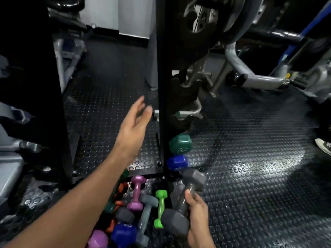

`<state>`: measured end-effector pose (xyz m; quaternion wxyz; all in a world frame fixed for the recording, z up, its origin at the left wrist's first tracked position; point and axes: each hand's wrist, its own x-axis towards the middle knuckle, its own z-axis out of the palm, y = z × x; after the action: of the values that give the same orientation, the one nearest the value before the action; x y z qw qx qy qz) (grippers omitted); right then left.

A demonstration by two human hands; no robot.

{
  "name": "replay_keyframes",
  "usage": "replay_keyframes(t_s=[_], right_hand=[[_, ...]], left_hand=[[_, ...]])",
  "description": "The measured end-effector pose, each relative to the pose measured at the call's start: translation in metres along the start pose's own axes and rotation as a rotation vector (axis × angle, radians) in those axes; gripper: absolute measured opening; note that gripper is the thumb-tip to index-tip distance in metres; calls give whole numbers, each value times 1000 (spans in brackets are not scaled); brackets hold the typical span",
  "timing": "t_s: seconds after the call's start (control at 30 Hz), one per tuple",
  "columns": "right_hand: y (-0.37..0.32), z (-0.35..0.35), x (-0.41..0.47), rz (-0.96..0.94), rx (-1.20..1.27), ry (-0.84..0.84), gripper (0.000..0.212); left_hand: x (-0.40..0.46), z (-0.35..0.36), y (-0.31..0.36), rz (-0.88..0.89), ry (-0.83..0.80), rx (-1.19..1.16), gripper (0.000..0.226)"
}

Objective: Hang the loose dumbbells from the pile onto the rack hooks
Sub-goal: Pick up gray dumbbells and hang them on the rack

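Note:
A black upright rack post (162, 90) rises through the middle of the view. A green dumbbell (180, 143) and a blue dumbbell (177, 162) hang on its right side, with a bare metal hook (192, 111) above them. My right hand (198, 219) grips the handle of a dark grey dumbbell (186, 199), held tilted just right of the post's foot. My left hand (136, 120) reaches forward, fingers spread, holding nothing, close to a small hook stub (156, 113) on the post's left side. The pile (136, 208) of purple, light green, grey, blue and orange dumbbells lies on the floor below.
Studded black rubber flooring (250, 158) covers the ground. A dark panel (32, 77) stands at left. Grey machine frames (250, 76) and a weight plate (206, 17) crowd the upper right. A shoe (323, 145) shows at the right edge.

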<state>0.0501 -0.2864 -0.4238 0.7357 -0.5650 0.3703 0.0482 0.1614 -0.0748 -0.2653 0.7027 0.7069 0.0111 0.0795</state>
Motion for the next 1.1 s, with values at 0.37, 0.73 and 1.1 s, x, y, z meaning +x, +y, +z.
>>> replay_keyframes(t_s=[0.37, 0.73, 1.1], right_hand=[[-167, 14, -27, -276, -56, -92, 26], [-285, 80, 6, -353, -227, -306, 20], [-300, 130, 26, -450, -501, -285, 23]], left_hand=[[36, 36, 72, 253, -98, 250, 94], [33, 44, 76, 181, -9, 257, 93], [37, 39, 73, 179, -26, 220, 91]])
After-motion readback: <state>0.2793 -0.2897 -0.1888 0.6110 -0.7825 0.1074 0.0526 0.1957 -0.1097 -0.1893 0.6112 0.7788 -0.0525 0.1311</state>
